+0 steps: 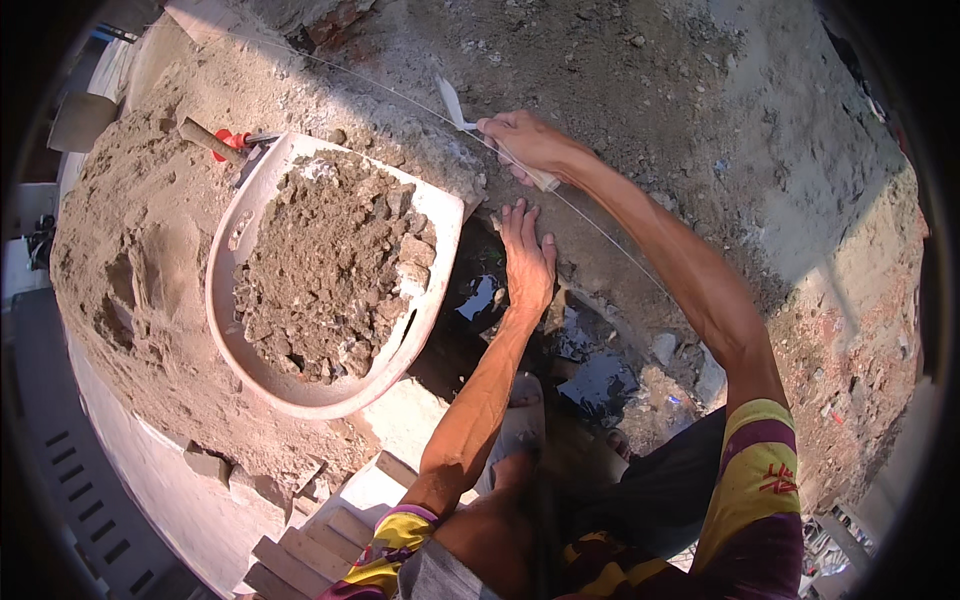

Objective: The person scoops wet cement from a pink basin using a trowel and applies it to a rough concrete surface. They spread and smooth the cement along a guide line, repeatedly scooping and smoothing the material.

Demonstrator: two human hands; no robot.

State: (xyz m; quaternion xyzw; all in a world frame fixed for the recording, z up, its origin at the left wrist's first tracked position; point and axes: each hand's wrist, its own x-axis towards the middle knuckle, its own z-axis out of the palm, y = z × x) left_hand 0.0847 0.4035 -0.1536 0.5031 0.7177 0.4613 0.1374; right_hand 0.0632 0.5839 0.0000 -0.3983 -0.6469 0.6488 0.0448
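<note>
My right hand (530, 145) is wrapped round the pale handle of a trowel (450, 101). The trowel's light metal blade points away over the sandy ground, close to a taut thin string (610, 238). Below it, my left hand (527, 258) lies palm down at the edge of the dirt, fingers stretched out and holding nothing. Whatever lies beneath that palm is hidden. To the left of my left hand stands a pale curved-rim basin (225, 340) heaped with crumbly grey mortar or soil (330, 265).
Dark water (595, 385) fills a hollow near my feet. A sand heap (120, 280) spreads at left. Beyond the basin lies a wooden-handled tool (212, 137) near something red. Several bricks (300, 560) stand at lower left. Rubble (665, 348) lies right of the water.
</note>
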